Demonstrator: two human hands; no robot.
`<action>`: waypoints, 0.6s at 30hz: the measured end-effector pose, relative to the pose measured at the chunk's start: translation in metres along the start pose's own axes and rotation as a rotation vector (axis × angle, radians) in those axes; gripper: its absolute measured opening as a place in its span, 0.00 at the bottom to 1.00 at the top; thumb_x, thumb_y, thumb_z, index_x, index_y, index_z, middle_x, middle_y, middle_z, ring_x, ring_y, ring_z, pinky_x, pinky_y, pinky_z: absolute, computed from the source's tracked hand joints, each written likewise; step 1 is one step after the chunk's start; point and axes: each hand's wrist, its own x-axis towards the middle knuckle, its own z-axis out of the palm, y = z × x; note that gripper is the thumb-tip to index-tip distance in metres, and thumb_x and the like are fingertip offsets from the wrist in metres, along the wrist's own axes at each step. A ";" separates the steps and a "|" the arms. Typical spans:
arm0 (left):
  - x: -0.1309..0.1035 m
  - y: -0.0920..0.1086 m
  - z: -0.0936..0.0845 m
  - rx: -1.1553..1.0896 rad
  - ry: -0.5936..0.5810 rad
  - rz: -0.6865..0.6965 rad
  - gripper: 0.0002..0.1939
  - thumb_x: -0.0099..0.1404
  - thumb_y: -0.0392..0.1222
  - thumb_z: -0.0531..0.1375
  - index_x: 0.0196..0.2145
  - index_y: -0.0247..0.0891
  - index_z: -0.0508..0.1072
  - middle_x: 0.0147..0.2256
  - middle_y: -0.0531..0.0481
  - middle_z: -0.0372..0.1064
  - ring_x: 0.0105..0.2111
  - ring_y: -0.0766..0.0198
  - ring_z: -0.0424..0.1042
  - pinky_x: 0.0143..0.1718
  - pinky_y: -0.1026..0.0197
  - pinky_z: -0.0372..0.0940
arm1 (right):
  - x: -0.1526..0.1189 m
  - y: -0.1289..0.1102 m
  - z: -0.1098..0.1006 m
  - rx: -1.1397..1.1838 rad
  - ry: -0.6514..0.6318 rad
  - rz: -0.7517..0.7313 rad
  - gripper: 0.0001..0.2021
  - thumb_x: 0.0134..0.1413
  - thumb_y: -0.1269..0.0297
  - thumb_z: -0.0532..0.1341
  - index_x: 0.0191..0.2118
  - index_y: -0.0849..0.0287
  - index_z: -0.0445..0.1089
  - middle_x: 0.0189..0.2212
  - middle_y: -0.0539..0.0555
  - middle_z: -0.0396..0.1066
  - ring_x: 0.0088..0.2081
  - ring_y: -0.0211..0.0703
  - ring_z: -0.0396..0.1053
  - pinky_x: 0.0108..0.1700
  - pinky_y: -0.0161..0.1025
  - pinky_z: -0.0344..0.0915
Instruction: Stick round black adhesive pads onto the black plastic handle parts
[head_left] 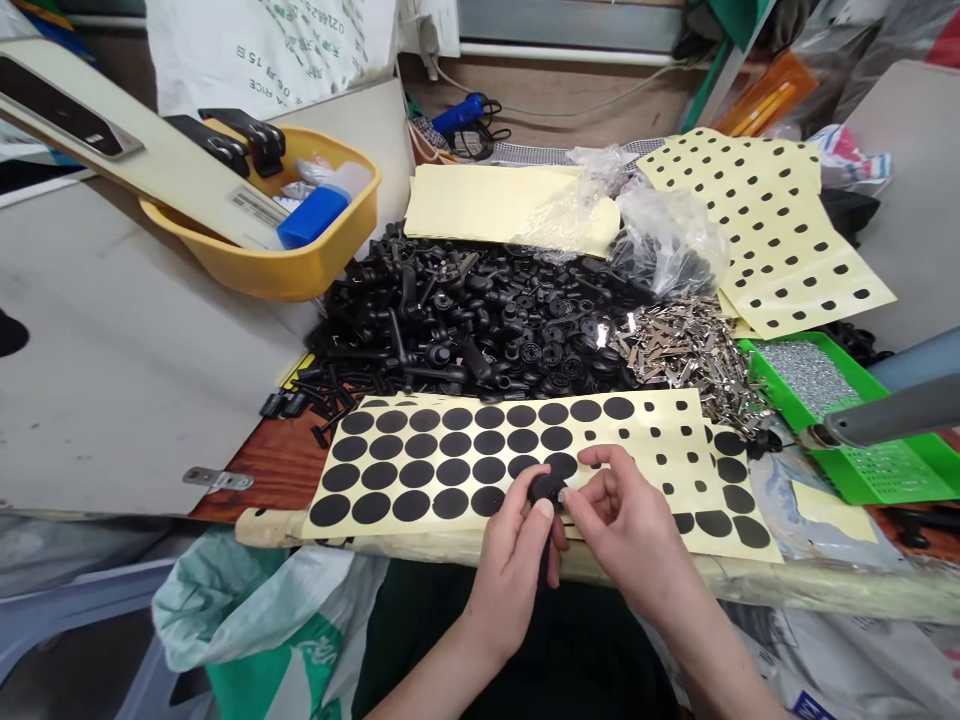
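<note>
Over the front edge of the bench, my left hand (514, 560) grips a black plastic part (545, 488) with a round head and a stem that hangs down between the fingers. Close against the right side of that round head is my right hand (626, 520), thumb and fingers drawn together while the index finger arches above. A tiny shiny speck shows at its thumb tip, too small to name. Beneath both hands lies a pale yellow sheet (401, 447) of round black stickers, with small black dots where some circles are gone.
Behind the sheet spreads a heap of black plastic parts (480, 320), beside a pile of metal clips (675, 350). A green tray (855, 485) of small silvery pieces and a grey-handled tool (900, 412) are at right. A yellow basket (300, 275) juts in at upper left.
</note>
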 end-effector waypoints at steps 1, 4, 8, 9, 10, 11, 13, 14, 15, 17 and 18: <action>-0.001 -0.002 -0.001 -0.019 0.002 0.016 0.19 0.70 0.48 0.49 0.55 0.38 0.61 0.25 0.56 0.63 0.20 0.70 0.61 0.25 0.65 0.59 | 0.001 0.000 -0.002 -0.031 -0.008 0.019 0.11 0.52 0.60 0.61 0.40 0.54 0.62 0.17 0.42 0.64 0.19 0.40 0.65 0.24 0.36 0.61; -0.003 -0.008 -0.004 -0.073 -0.021 0.048 0.19 0.71 0.48 0.49 0.55 0.38 0.61 0.26 0.56 0.64 0.20 0.71 0.62 0.26 0.65 0.59 | 0.005 0.001 -0.008 0.018 -0.082 0.047 0.13 0.47 0.55 0.65 0.34 0.55 0.64 0.15 0.41 0.59 0.17 0.37 0.59 0.21 0.34 0.56; -0.003 -0.010 -0.009 -0.119 -0.070 0.045 0.20 0.70 0.48 0.50 0.55 0.37 0.61 0.26 0.55 0.66 0.18 0.72 0.62 0.23 0.66 0.57 | 0.007 -0.001 -0.009 0.350 -0.339 0.073 0.15 0.49 0.51 0.64 0.28 0.57 0.64 0.19 0.47 0.66 0.20 0.36 0.62 0.21 0.32 0.59; -0.003 -0.010 -0.010 -0.129 -0.075 0.047 0.20 0.70 0.48 0.50 0.55 0.36 0.61 0.26 0.55 0.66 0.18 0.72 0.63 0.23 0.66 0.57 | 0.008 -0.002 -0.008 0.386 -0.374 0.085 0.16 0.49 0.50 0.64 0.27 0.58 0.64 0.20 0.48 0.67 0.21 0.36 0.62 0.22 0.32 0.60; -0.002 -0.010 -0.011 -0.138 -0.078 0.050 0.20 0.70 0.48 0.50 0.55 0.36 0.61 0.25 0.55 0.66 0.17 0.72 0.63 0.22 0.66 0.57 | 0.008 -0.003 -0.007 0.400 -0.391 0.095 0.17 0.48 0.49 0.65 0.26 0.58 0.64 0.19 0.48 0.68 0.21 0.35 0.63 0.22 0.32 0.61; 0.000 -0.011 -0.012 -0.147 -0.081 0.052 0.21 0.70 0.49 0.50 0.55 0.35 0.61 0.25 0.55 0.66 0.17 0.72 0.63 0.22 0.66 0.57 | 0.009 -0.004 -0.006 0.401 -0.392 0.100 0.18 0.48 0.48 0.65 0.26 0.58 0.64 0.19 0.48 0.68 0.21 0.35 0.63 0.23 0.32 0.62; 0.003 -0.012 -0.013 -0.164 -0.083 0.055 0.22 0.69 0.49 0.51 0.56 0.35 0.61 0.25 0.55 0.66 0.17 0.72 0.63 0.21 0.66 0.56 | 0.010 -0.006 -0.005 0.392 -0.385 0.100 0.19 0.47 0.47 0.65 0.26 0.58 0.64 0.19 0.49 0.68 0.21 0.36 0.63 0.25 0.32 0.63; 0.004 -0.014 -0.013 -0.176 -0.081 0.058 0.22 0.69 0.49 0.51 0.56 0.35 0.60 0.25 0.55 0.66 0.16 0.72 0.63 0.21 0.67 0.56 | 0.009 -0.006 -0.005 0.389 -0.387 0.097 0.19 0.48 0.46 0.65 0.26 0.58 0.64 0.18 0.49 0.68 0.21 0.36 0.63 0.25 0.32 0.63; 0.004 -0.015 -0.012 -0.192 -0.082 0.062 0.23 0.68 0.50 0.52 0.56 0.34 0.60 0.25 0.56 0.66 0.16 0.72 0.63 0.21 0.67 0.56 | 0.007 -0.006 -0.005 0.381 -0.393 0.088 0.20 0.48 0.45 0.64 0.26 0.58 0.64 0.18 0.50 0.69 0.21 0.36 0.63 0.25 0.33 0.63; 0.000 -0.018 -0.009 -0.231 -0.100 0.071 0.25 0.67 0.51 0.54 0.56 0.34 0.60 0.24 0.56 0.66 0.16 0.73 0.62 0.20 0.68 0.57 | 0.001 -0.003 -0.006 0.351 -0.396 0.045 0.20 0.50 0.45 0.63 0.26 0.57 0.65 0.19 0.50 0.69 0.21 0.37 0.63 0.25 0.33 0.63; -0.002 -0.018 -0.008 -0.248 -0.122 0.072 0.27 0.65 0.53 0.55 0.56 0.33 0.60 0.24 0.56 0.65 0.15 0.73 0.61 0.20 0.68 0.57 | -0.003 0.000 -0.007 0.321 -0.390 0.013 0.19 0.52 0.46 0.63 0.26 0.57 0.66 0.20 0.50 0.69 0.22 0.37 0.64 0.26 0.33 0.64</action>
